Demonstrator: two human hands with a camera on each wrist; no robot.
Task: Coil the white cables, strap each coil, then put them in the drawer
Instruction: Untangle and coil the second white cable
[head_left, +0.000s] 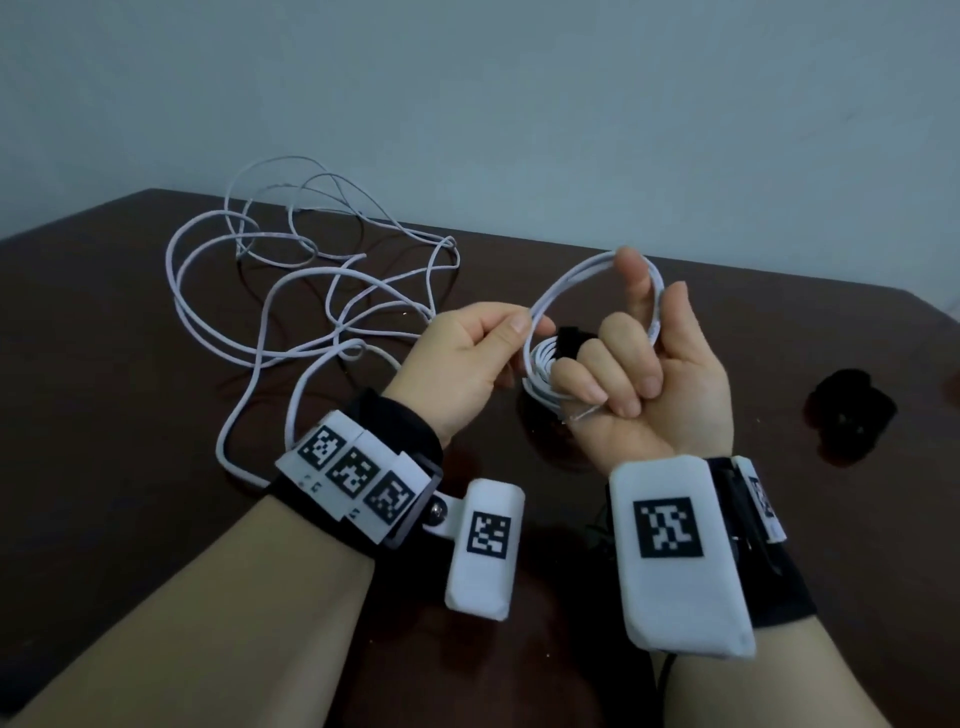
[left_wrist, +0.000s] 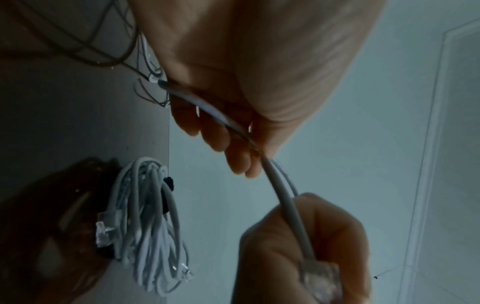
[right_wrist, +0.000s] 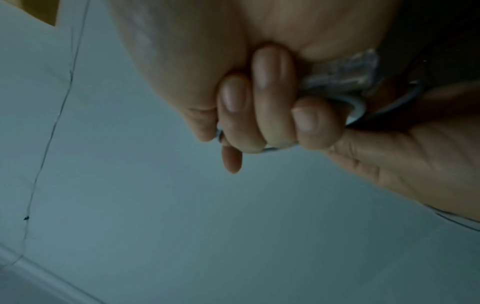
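Both hands grip white cable above dark table; pale wall.

a dark brown wooden table is seen against a pale wall. a long white cable is spread over its far left part in loose, tangled loops, some of them raised off the surface. nearer the middle, a coiled white cable bound with a black strap is laid flat. well apart, near the right edge, a black object is set, too dim to be identified.
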